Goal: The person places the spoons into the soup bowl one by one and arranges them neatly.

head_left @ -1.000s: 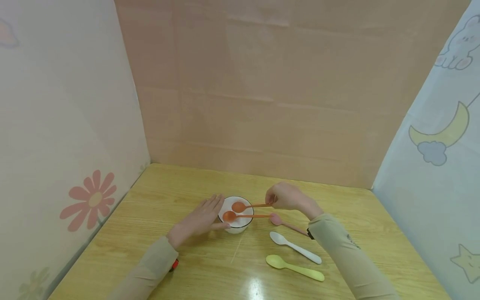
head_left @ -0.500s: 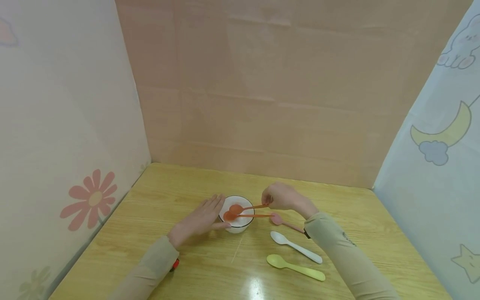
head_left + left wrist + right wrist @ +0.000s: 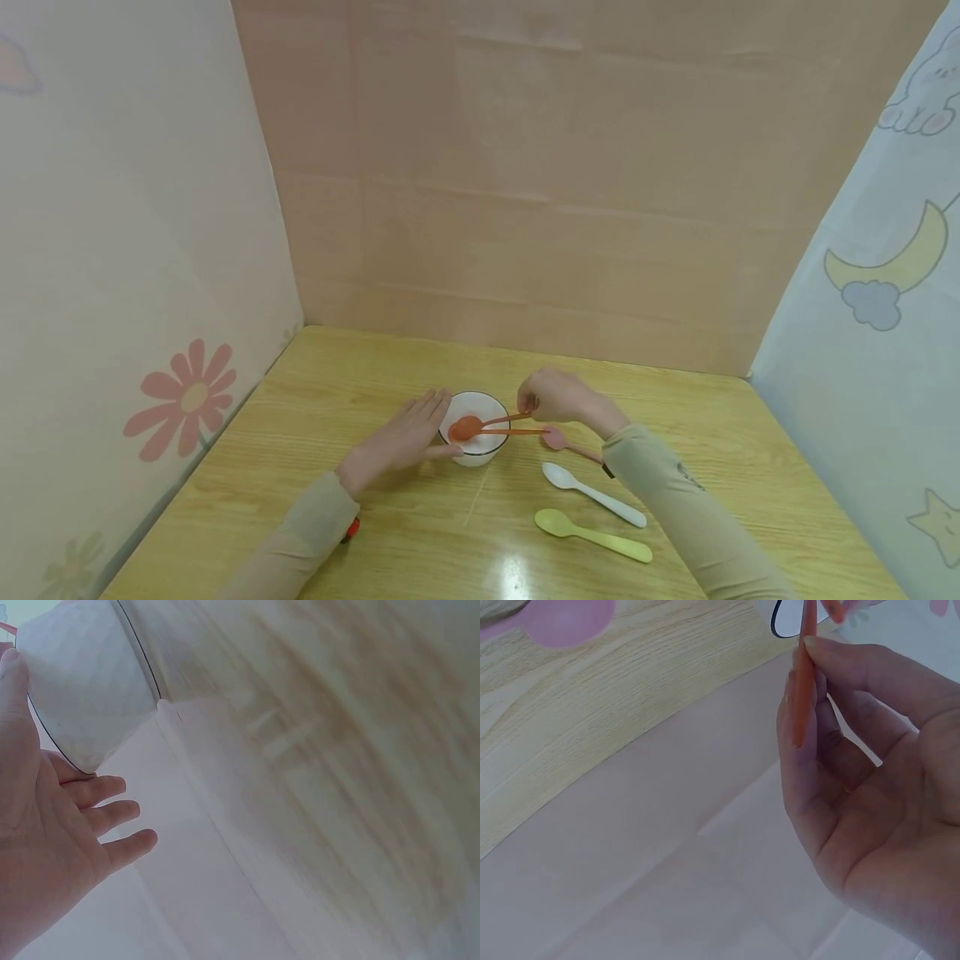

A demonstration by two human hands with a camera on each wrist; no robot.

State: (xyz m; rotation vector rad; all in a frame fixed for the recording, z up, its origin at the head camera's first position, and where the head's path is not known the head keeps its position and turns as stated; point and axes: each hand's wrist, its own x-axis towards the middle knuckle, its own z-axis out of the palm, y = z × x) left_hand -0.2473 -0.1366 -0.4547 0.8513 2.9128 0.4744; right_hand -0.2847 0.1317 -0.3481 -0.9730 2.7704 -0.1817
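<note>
A white bowl [image 3: 491,407] with a dark rim stands mid-table in the head view. My left hand [image 3: 401,433] rests against its left side, thumb at the near side and the other fingers fairly straight; in the left wrist view, several fingers extend past the bowl [image 3: 86,682]. Thumb and fingers of my right hand [image 3: 562,395] pinch the handle end of an orange spoon [image 3: 506,418], whose head is inside the bowl. A second orange spoon [image 3: 521,432] lies with its head in the bowl and its handle across the rim. The two spoon heads overlap there.
Right of the bowl lie a pink spoon [image 3: 553,438], partly hidden by my right forearm, a white spoon [image 3: 600,498] and a yellow spoon [image 3: 596,539]. The wooden table [image 3: 420,542] meets upright cloth panels at the back and both sides.
My right hand has moved slightly left, carrying the held orange spoon's head over the other spoon's head. My left hand has stayed at the bowl.
</note>
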